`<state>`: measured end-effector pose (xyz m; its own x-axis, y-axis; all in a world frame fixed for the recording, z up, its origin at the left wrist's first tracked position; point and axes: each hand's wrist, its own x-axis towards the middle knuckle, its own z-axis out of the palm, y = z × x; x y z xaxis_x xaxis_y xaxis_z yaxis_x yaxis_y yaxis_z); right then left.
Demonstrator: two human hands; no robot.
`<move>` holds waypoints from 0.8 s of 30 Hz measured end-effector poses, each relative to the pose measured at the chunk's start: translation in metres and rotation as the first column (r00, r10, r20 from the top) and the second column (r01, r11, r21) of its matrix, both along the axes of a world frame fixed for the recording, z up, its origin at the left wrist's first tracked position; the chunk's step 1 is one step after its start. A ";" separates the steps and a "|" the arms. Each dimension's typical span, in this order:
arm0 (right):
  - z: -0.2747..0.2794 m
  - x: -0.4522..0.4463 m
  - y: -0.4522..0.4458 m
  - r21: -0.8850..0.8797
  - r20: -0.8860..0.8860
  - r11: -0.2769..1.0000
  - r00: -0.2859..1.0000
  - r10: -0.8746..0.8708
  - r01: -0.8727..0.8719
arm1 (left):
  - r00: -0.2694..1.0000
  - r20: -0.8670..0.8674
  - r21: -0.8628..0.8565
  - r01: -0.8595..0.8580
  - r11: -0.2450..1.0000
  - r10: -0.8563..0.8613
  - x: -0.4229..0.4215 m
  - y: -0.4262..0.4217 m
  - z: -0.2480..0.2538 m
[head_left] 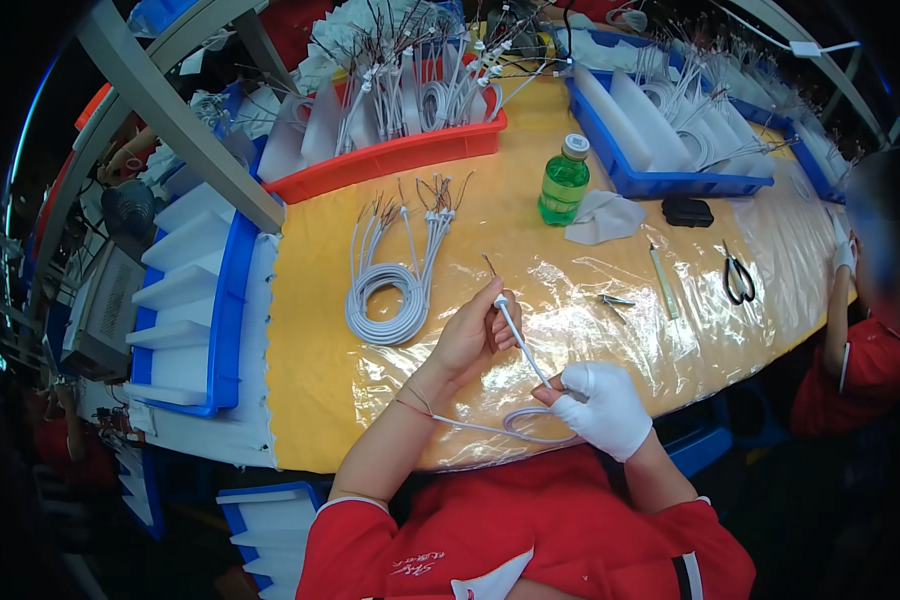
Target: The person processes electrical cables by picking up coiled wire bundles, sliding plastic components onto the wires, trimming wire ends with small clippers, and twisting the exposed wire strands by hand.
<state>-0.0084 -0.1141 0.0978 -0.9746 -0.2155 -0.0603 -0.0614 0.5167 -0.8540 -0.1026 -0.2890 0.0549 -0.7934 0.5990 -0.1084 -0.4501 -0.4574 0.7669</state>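
A white cable [523, 343] runs between my two hands above the yellow table. My left hand [472, 333] is closed on its end, close to a small white connector and thin dark wires that stick out past the fingers. My right hand [602, 407], in a white glove with the fingertips bare, pinches the same cable lower down. The rest of that cable loops on the plastic-covered tabletop under my hands and passes by my left wrist. Left of my hands lies a coiled bundle of white cables [417, 310] with bare wire ends pointing away from me.
A red tray [400, 150] and a blue tray [690, 185] at the back hold cables between white dividers. A green bottle [564, 185], cloth [606, 217], black case [687, 212], scissors [738, 280], cutter [664, 284] and small tool [615, 301] lie about. Another person's sleeve [875, 355] is at right.
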 end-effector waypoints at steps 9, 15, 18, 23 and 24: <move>0.029 -0.046 0.120 -0.398 -0.223 0.812 0.813 -0.538 0.427 | 0.458 -0.818 -0.539 -0.821 0.187 -0.349 0.006 -0.064 0.025; 0.036 -0.159 0.206 -0.654 -0.332 0.610 0.555 -0.763 0.448 | 0.569 -0.737 -0.643 -0.757 0.118 -0.365 0.011 -0.087 0.019; 0.030 -0.207 0.236 -0.638 -0.303 0.589 0.541 -0.784 0.496 | 0.609 -0.729 -0.669 -0.731 0.138 -0.312 0.010 -0.096 0.015; -0.006 -0.253 0.250 -0.692 -0.221 0.563 0.610 -0.761 0.452 | 0.695 -0.703 -0.711 -0.687 0.147 -0.154 0.011 -0.091 0.035; -0.017 -0.252 0.247 -0.643 -0.167 0.550 0.603 -0.780 0.533 | 0.696 -0.714 -0.696 -0.692 0.193 -0.080 0.011 -0.090 0.042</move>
